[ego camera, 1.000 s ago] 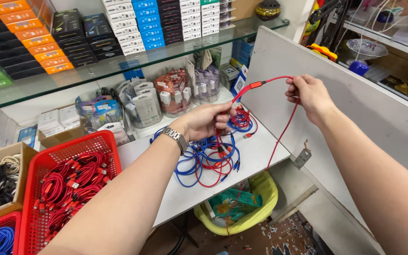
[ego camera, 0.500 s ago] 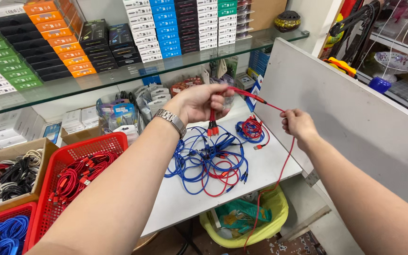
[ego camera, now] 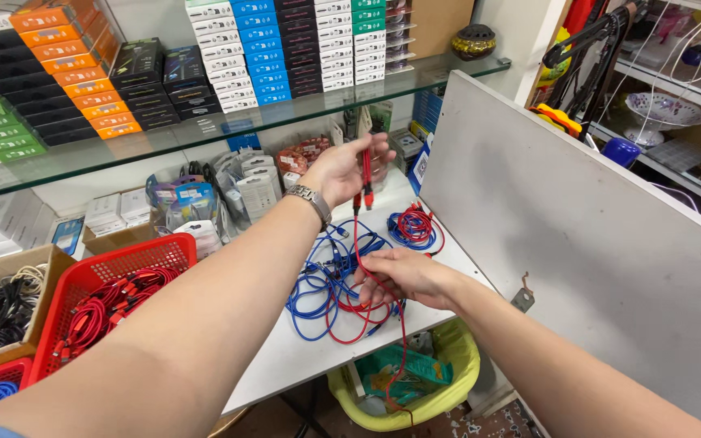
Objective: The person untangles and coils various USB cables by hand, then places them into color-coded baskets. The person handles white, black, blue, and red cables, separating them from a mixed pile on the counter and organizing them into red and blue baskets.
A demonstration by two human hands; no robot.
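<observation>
Big grey panel (ego camera: 594,243) leans on the right, with a glass shelf (ego camera: 204,138) up top carrying stacks of small coloured boxes (ego camera: 285,49). Under that is the white bench (ego camera: 285,357), with a red basket (ego camera: 115,292) of red cables at its left end and a cardboard box (ego camera: 10,308) of black and white ones beside that. A yellow bin (ego camera: 440,389) sits below the bench edge.

On the bench there's a loose pile of blue cables (ego camera: 326,284) with some red mixed in, plus a small coiled bundle (ego camera: 414,227) just behind it.

Left hand (ego camera: 346,170), wristwatch (ego camera: 311,200) on it, is raised above the pile, fingers closed on the red cable (ego camera: 364,243) near its two plug ends, which hang side by side. The cable drops straight down to the right hand (ego camera: 403,276), which hovers low over the pile, fingers pinched around the strand. From there the rest of the cable trails down past the bench edge toward the bin.
</observation>
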